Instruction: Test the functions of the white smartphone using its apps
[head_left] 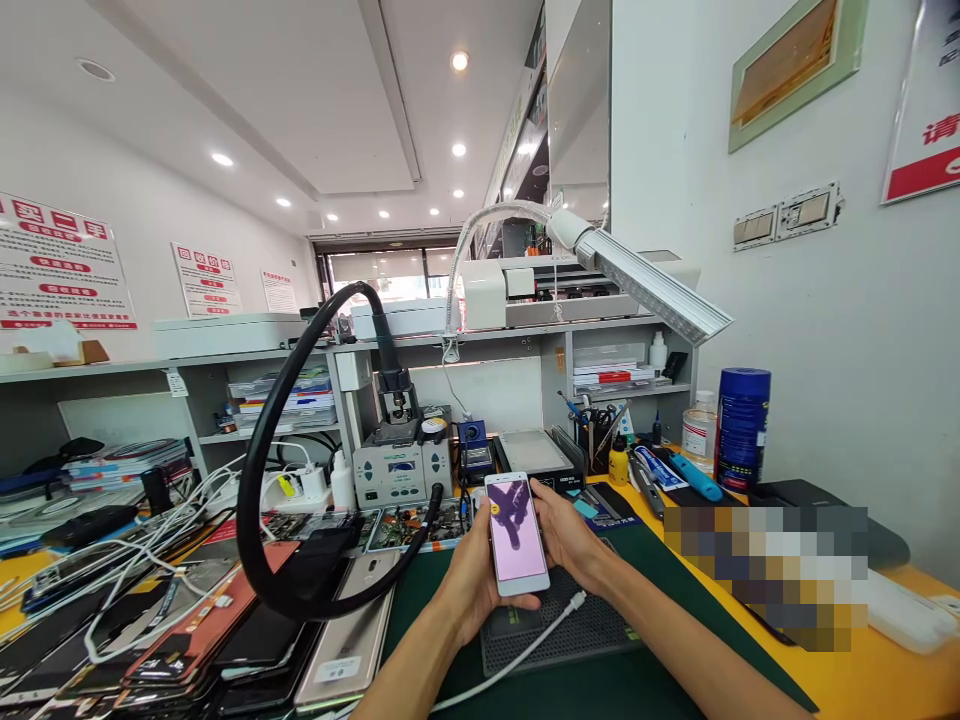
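Currently | left hand (pixel 471 568), right hand (pixel 568 532): both half-curled, holding one white phone (pixel 517 535) | one desk lamp (pixel 654 285)

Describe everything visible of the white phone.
The white phone is slim, with rounded corners and a smooth, glossy-looking front. Its lit screen shows pinkish lilac with a dark purple, branching shape and a small yellow spot at left. It is held screen toward the camera, slightly tilted, above the dark mat, between the left hand and right hand. Its back is hidden.
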